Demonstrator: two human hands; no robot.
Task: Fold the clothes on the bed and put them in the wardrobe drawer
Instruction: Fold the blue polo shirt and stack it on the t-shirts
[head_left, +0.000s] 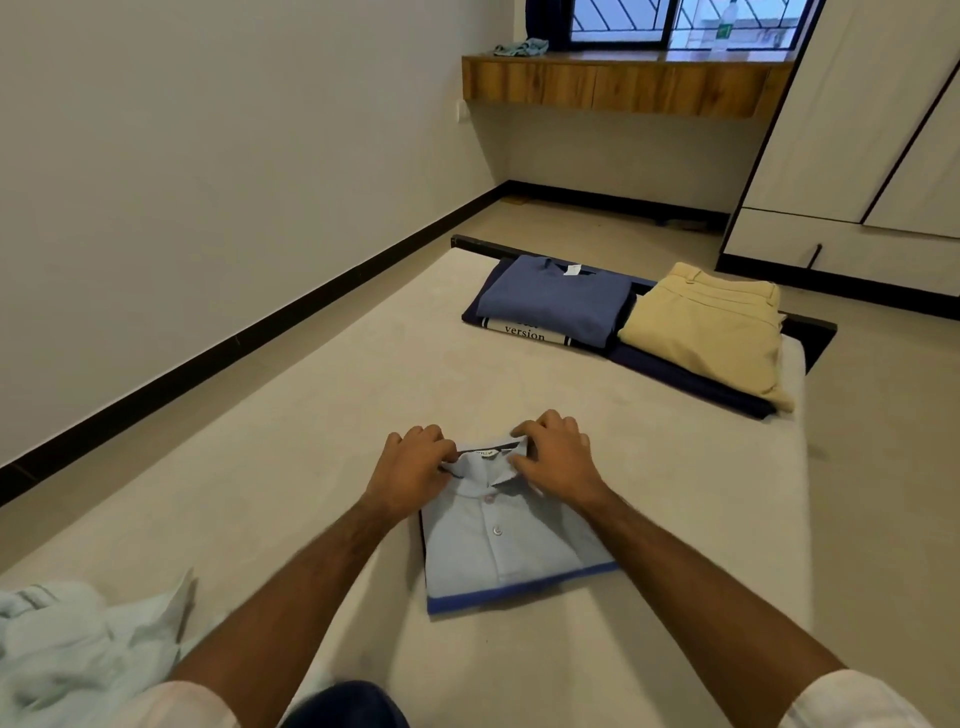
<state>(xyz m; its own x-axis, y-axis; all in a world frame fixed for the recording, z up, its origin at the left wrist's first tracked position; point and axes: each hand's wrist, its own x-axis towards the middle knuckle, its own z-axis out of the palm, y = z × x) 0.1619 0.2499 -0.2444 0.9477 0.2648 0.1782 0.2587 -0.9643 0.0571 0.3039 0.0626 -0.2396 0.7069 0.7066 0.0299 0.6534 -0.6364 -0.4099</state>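
1. From the head camera, we see a folded light blue shirt (511, 545) lying on the bed (332, 415), collar away from us and its blue hem nearest us.
2. Our left hand (410, 470) pinches the left side of the collar (488, 462), fingers curled onto the cloth; the shirt's buttons run back toward us from those fingertips.
3. Our right hand (558, 460) grips the right side of the collar, fingers bent over its far edge and the thumb on the near flap.
4. Beyond our fingers, well apart, lie a folded blue top (556, 304) on a dark garment (685, 376), and folded tan trousers (711, 327) just beside the top.
5. Behind our left wrist, near the bed's edge, a pale crumpled garment (78, 639) waits unfolded.
6. We judge the step to be tidying the collar, the last touch on this shirt.
7. Next, we would likely need to slide flat fingers under the shirt so it lifts without losing its shape, then set it with the pile or carry it to the wardrobe (857, 130); no open drawer shows here.
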